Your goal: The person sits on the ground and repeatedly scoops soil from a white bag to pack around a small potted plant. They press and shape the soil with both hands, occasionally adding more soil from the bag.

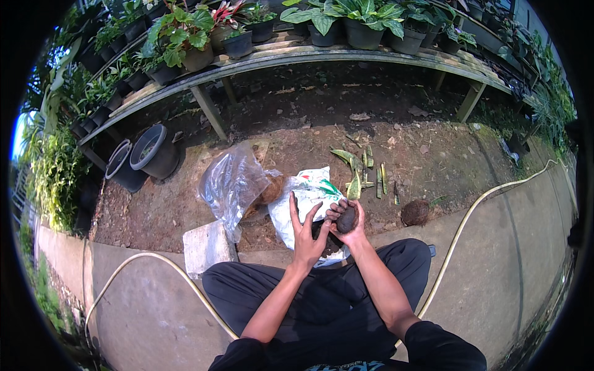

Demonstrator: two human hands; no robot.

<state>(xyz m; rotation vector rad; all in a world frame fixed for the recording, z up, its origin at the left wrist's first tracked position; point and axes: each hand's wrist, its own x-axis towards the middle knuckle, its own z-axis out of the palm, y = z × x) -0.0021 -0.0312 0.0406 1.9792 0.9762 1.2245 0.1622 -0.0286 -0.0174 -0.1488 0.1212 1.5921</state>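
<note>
A dark, rounded lump of soil (pixel 346 220) rests in my right hand (pixel 355 229), whose soiled fingers curl around it. My left hand (pixel 307 239) is raised just to its left, fingers spread, holding nothing. Beneath both hands lies a white plastic bag (pixel 288 208) with dark soil (pixel 332 246) at its mouth. Beyond the bag, cut variegated leaf pieces (pixel 354 184) are scattered on the ground. A brown fibre ball (pixel 415 213) sits to the right. On the left, a clear plastic bag (pixel 232 181) lies against brown fibre (pixel 271 188).
A pale block (pixel 208 248) stands left of my knee. Two black plastic pots (pixel 155 152) (pixel 121 167) are farther left. A hose (pixel 468 213) curves over the concrete on both sides. Ahead, a slatted bench (pixel 297 56) carries many potted plants.
</note>
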